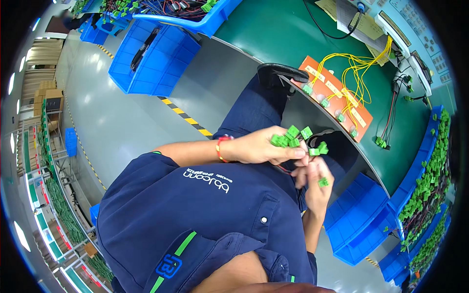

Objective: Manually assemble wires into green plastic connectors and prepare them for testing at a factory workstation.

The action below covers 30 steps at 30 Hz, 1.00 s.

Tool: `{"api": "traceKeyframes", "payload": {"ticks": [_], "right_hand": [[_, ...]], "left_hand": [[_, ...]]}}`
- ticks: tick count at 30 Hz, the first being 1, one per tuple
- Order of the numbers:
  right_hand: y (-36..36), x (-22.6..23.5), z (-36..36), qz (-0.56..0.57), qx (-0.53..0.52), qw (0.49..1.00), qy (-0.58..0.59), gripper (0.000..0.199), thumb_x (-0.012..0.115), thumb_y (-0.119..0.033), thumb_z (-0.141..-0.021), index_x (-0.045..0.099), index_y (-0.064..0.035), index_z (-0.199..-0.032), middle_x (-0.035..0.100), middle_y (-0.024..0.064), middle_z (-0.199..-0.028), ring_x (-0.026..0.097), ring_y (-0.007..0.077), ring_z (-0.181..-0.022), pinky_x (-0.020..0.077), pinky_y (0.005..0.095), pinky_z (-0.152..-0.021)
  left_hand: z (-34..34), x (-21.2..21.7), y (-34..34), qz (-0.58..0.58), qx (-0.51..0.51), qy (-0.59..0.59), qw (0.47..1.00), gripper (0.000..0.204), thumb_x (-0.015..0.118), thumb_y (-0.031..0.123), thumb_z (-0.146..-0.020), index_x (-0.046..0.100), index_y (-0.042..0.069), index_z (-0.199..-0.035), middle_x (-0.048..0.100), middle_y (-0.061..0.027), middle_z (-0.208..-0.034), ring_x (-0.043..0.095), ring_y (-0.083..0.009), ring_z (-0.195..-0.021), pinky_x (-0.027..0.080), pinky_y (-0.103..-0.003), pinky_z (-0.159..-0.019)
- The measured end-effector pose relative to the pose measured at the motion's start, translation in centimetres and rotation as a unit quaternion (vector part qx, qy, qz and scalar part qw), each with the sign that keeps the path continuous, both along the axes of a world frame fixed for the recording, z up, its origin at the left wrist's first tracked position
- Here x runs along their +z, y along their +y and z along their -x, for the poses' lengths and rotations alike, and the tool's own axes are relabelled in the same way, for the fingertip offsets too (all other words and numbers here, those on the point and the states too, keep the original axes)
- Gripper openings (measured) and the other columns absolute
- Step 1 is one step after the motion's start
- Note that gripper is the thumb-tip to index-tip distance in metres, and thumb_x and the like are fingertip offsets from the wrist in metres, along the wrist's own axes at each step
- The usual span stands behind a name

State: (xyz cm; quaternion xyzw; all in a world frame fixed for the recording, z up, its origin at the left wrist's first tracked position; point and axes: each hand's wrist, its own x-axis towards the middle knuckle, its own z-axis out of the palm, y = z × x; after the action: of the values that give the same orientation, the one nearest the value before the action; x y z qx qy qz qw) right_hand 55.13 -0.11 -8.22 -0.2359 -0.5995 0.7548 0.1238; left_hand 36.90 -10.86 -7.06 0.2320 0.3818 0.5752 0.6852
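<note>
I am looking down at my own lap and hands, seated at a curved green workbench [293, 34] that fills the far right of the view. My left hand [264, 146] comes in from the left, a red band on its wrist, and its fingers are closed around a cluster of small green plug connectors [292, 136], with several of them sticking out above my fingertips. My right hand [315, 183] comes up from the near side, just below and to the right of the left one, so the two hands meet over my lap. Its fingers are curled, pinching one more green connector [323, 182], and another pair of the connectors [318, 149] sits right between the two hands. Thin dark wires run down from the cluster between my palms.

On the bench, far and to the right of my hands, lies an orange test board [337, 93] with green sockets and yellow wires [356, 68] looping off it. Along the right edge, blue bins [425, 161] are packed with many more green connectors on dark wires. Empty-looking blue bins [359, 219] sit under the bench near my right knee, and more blue bins [151, 58] rest on the grey floor [122, 127] on the far left.
</note>
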Motion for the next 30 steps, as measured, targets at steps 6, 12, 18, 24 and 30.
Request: {"api": "traceKeyframes", "payload": {"ticks": [6, 12, 18, 24, 30], "right_hand": [[3.1, 2.4, -1.0, -0.281, 0.274, 0.92, -0.025, 0.038, 0.076, -0.015, -0.08, 0.063, 0.0026, -0.112, 0.065, 0.0163, -0.105, 0.064, 0.029, -0.096, 0.0497, 0.0343, -0.084], [6.3, 11.8, -2.5, -0.449, 0.032, 0.87, 0.2, 0.052, 0.065, -0.033, -0.081, 0.059, 0.0116, -0.107, 0.061, 0.019, -0.082, 0.056, 0.0233, -0.068, 0.0449, 0.0355, -0.066], [8.9, 17.2, -0.1, -0.453, -0.05, 0.813, 0.361, 0.054, 0.056, -0.033, -0.091, 0.052, 0.0133, -0.117, 0.058, 0.0182, -0.083, 0.053, 0.0255, -0.076, 0.0438, 0.0377, -0.074], [11.1, 18.5, 2.3, -0.526, -0.067, 0.747, 0.401, 0.052, 0.055, -0.033, -0.092, 0.052, 0.0128, -0.116, 0.059, 0.0179, -0.083, 0.053, 0.0248, -0.075, 0.0438, 0.0368, -0.073], [14.8, 22.9, 3.0, -0.694, -0.137, 0.579, 0.406, 0.051, 0.053, -0.033, -0.093, 0.053, 0.0123, -0.115, 0.059, 0.0176, -0.082, 0.053, 0.0242, -0.074, 0.0439, 0.036, -0.071]], "left_hand": [[6.9, 6.0, -4.4, -0.057, 0.093, -0.012, 0.994, 0.023, 0.057, 0.016, -0.098, 0.059, -0.006, -0.104, 0.04, 0.0055, -0.06, 0.031, -0.0024, -0.047, 0.021, -0.023, -0.044], [13.9, 18.5, -11.2, -0.335, 0.211, 0.199, 0.896, 0.012, 0.063, 0.01, -0.092, 0.052, 0.006, -0.09, 0.039, 0.0085, -0.047, 0.028, -0.0002, -0.032, 0.021, -0.017, -0.029], [21.6, 24.6, -13.1, -0.281, 0.341, 0.512, 0.737, 0.018, 0.045, 0.007, -0.094, 0.048, 0.008, -0.076, 0.023, 0.0032, -0.065, 0.021, -0.0109, -0.06, 0.023, -0.028, -0.062], [27.2, 24.5, -10.9, -0.181, 0.525, 0.683, 0.474, 0.027, 0.045, -0.002, -0.096, 0.065, -0.011, -0.111, 0.045, -0.0006, -0.08, 0.035, -0.01, -0.065, 0.027, -0.026, -0.06], [33.3, 23.3, -9.5, -0.196, 0.451, 0.848, 0.198, 0.031, 0.054, -0.002, -0.095, 0.066, 0.006, -0.123, 0.069, -0.0018, -0.11, 0.061, -0.0061, -0.088, 0.045, -0.021, -0.081]]}}
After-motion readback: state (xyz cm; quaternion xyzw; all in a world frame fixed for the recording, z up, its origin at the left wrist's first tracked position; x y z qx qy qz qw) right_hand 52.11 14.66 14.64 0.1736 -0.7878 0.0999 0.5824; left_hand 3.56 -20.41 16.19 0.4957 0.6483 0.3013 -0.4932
